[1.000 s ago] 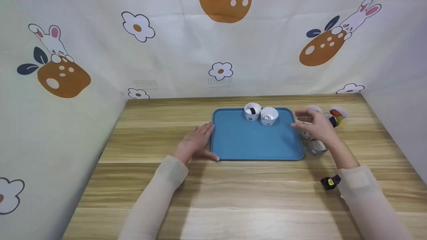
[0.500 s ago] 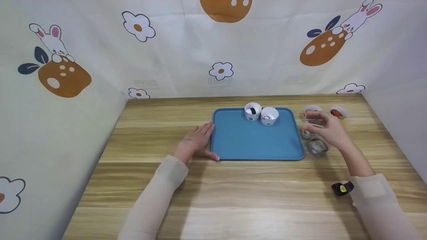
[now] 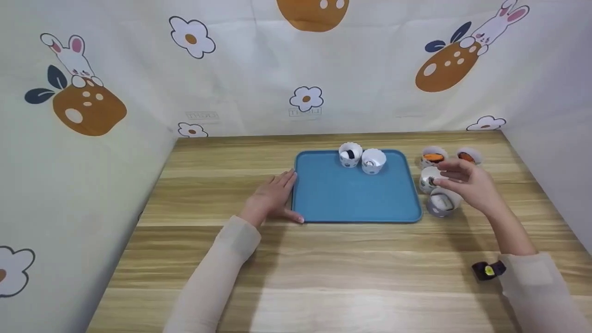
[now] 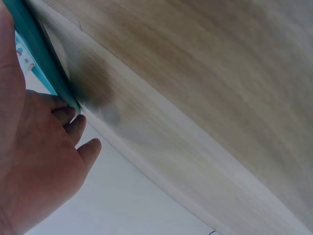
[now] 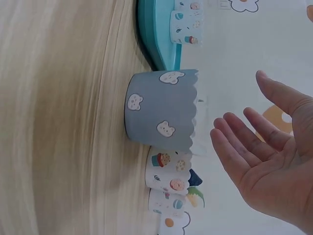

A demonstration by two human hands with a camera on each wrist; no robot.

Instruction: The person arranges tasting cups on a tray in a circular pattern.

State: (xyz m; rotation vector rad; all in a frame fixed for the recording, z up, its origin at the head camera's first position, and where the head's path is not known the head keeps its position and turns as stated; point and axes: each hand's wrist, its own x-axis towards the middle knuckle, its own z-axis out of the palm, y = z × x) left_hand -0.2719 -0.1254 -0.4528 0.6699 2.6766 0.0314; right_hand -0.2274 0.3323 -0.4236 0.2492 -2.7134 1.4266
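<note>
My left hand (image 3: 273, 196) rests against the left edge of the blue tray (image 3: 356, 199), fingers lying along the rim and thumb at the near corner. In the left wrist view its fingertips touch the tray's rim (image 4: 41, 54). On the tray's far side stand two white paper cups: one (image 3: 350, 160) holds a white piece with a black band, the other (image 3: 373, 167) a small item. My right hand (image 3: 474, 187) hovers empty, fingers loosely bent, above the cups right of the tray. Nearest it are a white cup (image 3: 424, 185) and a grey bear-print cup (image 5: 161, 110).
Behind these, another cup (image 3: 434, 150) holds an orange-topped piece, and one more (image 3: 471, 152) is partly covered by the hand. A dark object with a yellow mark (image 3: 489, 270) sits at the right cuff. A printed curtain (image 3: 249, 92) hangs behind the wooden table (image 3: 333, 273).
My right hand has drawn right and toward me, away from the tray's right edge, uncovering the cups there. My left hand and the tray have stayed put.
</note>
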